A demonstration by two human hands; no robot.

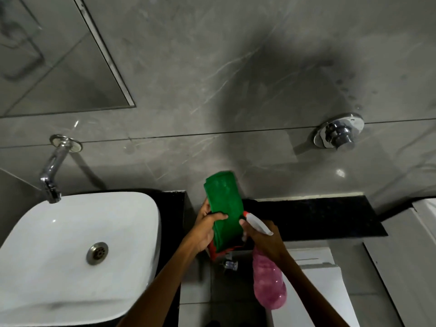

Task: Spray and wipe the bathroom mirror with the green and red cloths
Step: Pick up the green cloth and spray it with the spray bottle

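Observation:
My left hand (207,228) grips a folded green cloth (224,204) that stands upright in front of the wall. A red cloth (218,252) peeks out beneath the green one, held in the same hand. My right hand (264,239) holds a spray bottle (267,282) with pink liquid and a white trigger head, its nozzle right next to the green cloth. The mirror (59,67) is at the upper left, away from both hands.
A white basin (77,251) sits at the lower left under a chrome tap (53,171). A black counter ledge (313,215) runs behind my hands. A chrome wall valve (338,133) is at the right. A white toilet tank (311,291) lies below.

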